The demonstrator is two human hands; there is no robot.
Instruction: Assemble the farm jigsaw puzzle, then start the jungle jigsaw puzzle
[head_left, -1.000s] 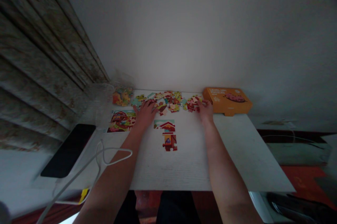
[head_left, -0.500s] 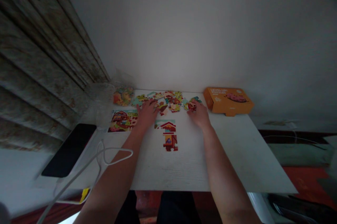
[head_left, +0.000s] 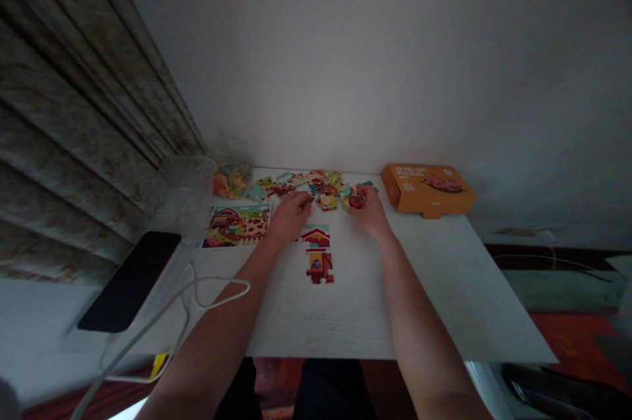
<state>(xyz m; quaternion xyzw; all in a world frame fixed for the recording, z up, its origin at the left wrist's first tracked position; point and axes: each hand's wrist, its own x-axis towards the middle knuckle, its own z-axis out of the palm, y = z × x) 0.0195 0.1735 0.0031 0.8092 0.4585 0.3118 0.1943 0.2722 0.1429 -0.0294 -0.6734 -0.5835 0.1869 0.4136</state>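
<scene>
My left hand (head_left: 289,217) pinches a jigsaw piece (head_left: 306,202), seen nearly edge-on, in front of the pile of loose jigsaw pieces (head_left: 326,184). My right hand (head_left: 371,212) has its fingers closed on a mostly red jigsaw piece (head_left: 357,199) at the pile's right end. Nearer to me, between my forearms, lie joined pieces with a red barn roof (head_left: 316,236). Just below them is a block of red and orange pieces (head_left: 320,267) with a small blue figure. My left hand hides part of the roof section's left side.
A farm picture card (head_left: 236,226) lies left of my left hand. Behind it is a clear bag of pieces (head_left: 231,180). An orange puzzle box (head_left: 429,188) stands at the back right. A black phone (head_left: 131,282) and white cable (head_left: 217,301) are on the left.
My left hand has moved right and slightly toward me, lifting a piece from the pile and uncovering more of the picture card. My right hand has shifted only slightly.
</scene>
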